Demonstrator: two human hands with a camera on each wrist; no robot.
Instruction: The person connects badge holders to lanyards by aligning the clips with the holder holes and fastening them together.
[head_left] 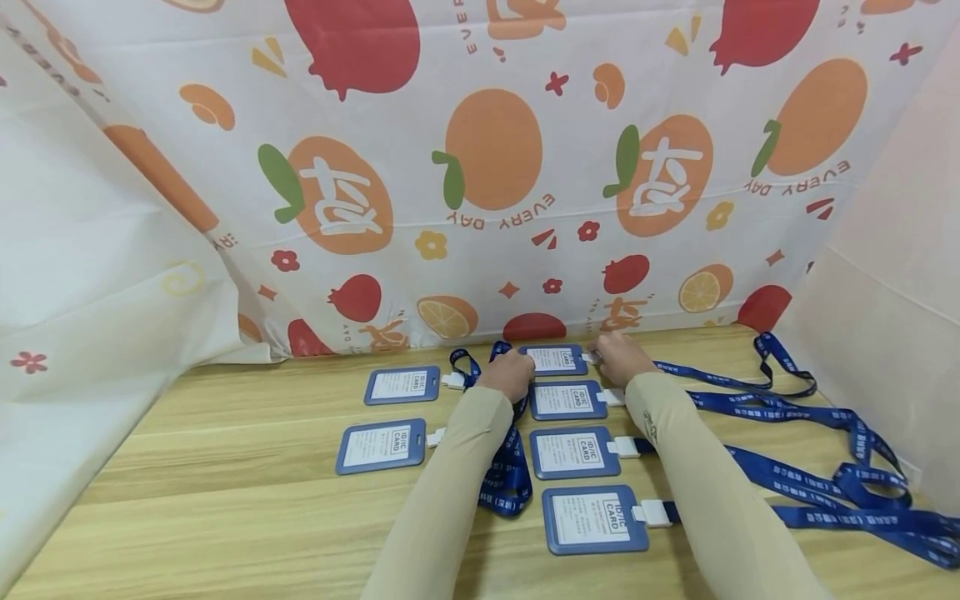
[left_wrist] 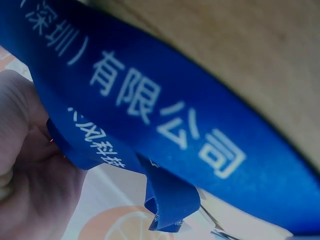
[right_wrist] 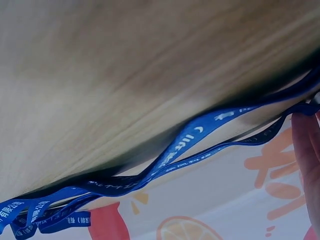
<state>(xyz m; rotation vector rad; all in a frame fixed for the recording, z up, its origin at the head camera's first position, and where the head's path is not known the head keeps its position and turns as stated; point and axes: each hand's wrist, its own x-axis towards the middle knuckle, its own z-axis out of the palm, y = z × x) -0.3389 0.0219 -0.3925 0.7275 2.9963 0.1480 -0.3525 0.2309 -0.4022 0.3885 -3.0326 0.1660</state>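
At the back of the table, my left hand pinches the left edge of the farthest blue badge holder in the right column. On that holder's other side, my right hand holds the white clip where the lanyard joins. Fingers of the right hand touch the blue lanyard in the right wrist view. A wide blue lanyard crosses the left wrist view, partly covering the left hand. The fingertips of the left hand are mostly hidden.
Below lie three more badge holders, a second, a third and a fourth, their lanyards trailing right. Two holders, upper and lower, lie left, with bunched lanyards beside them. A fruit-print cloth hangs behind.
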